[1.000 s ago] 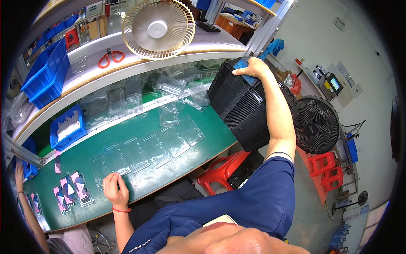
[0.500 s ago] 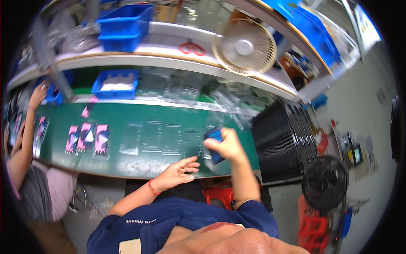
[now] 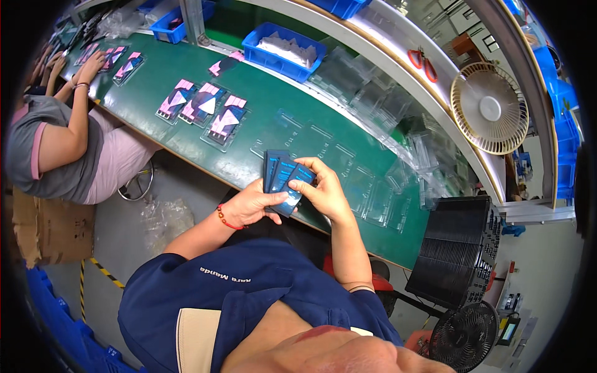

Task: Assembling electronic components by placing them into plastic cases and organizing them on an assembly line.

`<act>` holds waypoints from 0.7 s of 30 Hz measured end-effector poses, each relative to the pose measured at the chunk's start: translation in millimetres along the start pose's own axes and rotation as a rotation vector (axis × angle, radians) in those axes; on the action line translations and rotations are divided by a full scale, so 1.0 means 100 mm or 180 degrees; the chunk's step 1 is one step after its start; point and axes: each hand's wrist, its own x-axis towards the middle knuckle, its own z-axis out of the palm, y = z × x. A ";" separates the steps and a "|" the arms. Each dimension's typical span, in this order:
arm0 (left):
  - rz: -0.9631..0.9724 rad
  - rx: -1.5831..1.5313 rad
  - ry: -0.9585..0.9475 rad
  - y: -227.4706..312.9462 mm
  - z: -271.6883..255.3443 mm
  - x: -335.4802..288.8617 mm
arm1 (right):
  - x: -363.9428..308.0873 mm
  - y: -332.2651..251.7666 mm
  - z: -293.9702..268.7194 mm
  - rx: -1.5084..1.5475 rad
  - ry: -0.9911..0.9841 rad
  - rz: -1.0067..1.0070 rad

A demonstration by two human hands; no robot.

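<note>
A fanned-out stack of dark blue cards (image 3: 281,179) with light blue print is held between my two hands above the table's front edge. My left hand (image 3: 250,204), a red bracelet at its wrist, grips the stack from below left, thumb on top. On the right side, my right hand (image 3: 328,194) pinches the outer cards between thumb and fingers. Just beyond my hands, several clear plastic trays (image 3: 377,211) lie in a row on the green table (image 3: 205,160). Farther left are clear trays with pink and dark blue pieces and white triangles (image 3: 229,119).
A blue bin (image 3: 283,53) of white pieces stands at the back, beside piled clear plastic trays (image 3: 364,87). To the right are a stack of black trays (image 3: 451,252) and a black fan (image 3: 466,336). A co-worker (image 3: 62,133) sits at the left. Red-handled scissors (image 3: 424,64) lie on the shelf.
My left hand, formerly apart with nothing in it, now grips the dark blue stack along with my right. The cards are now fanned. The view has turned left, showing more of the co-worker.
</note>
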 end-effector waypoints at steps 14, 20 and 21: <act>0.0814 -0.0051 0.0550 0.28 -0.32 -0.35 | 1.13 0.18 0.16 -0.3260 0.0924 -0.0634; 0.0750 -0.0010 0.0790 0.23 -0.27 -0.29 | 0.80 -0.13 0.13 -0.2815 0.1152 -0.0639; 0.0728 -0.0077 0.0787 0.22 -0.24 -0.25 | 0.72 -0.16 0.10 -0.1719 0.0621 -0.0048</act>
